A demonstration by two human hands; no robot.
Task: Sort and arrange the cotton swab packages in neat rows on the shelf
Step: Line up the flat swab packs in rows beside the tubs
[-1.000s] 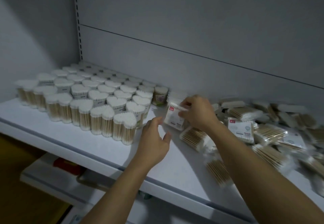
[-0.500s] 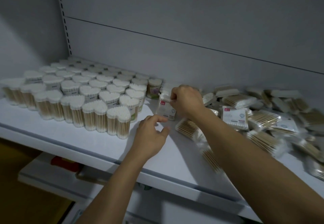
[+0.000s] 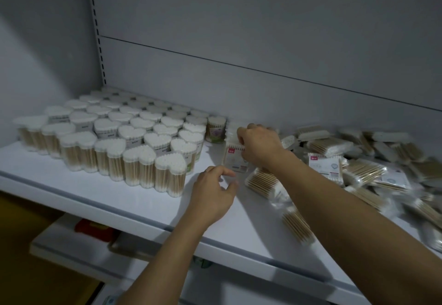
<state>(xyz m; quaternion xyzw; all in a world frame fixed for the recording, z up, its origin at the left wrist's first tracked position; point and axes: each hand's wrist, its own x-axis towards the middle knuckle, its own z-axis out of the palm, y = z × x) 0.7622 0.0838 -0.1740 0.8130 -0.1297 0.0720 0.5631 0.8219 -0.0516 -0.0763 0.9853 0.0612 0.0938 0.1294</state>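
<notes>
From the head view, a white shelf carries a tight block of heart-shaped tubs of cotton swabs, standing upright in rows on its left part and reaching back to the grey rear panel. Touching the block's back right corner stands a single tub with a green label. Just right of the block, a flat swab packet with a small red tag stands on edge on the shelf. The right hand is over it, its fingers pinching the packet's top edge. The left hand hovers off the block's front right corner, close in front of the packet, its fingers loosely curled and grasping nothing. Whether it touches the shelf cannot be told. Farther right of the block lies a loose heap of bags, flat swab packs overlapping at all angles, the nearest one just beside the left hand. Below the block, a lower shelf holds a red object, too dim to make out.
</notes>
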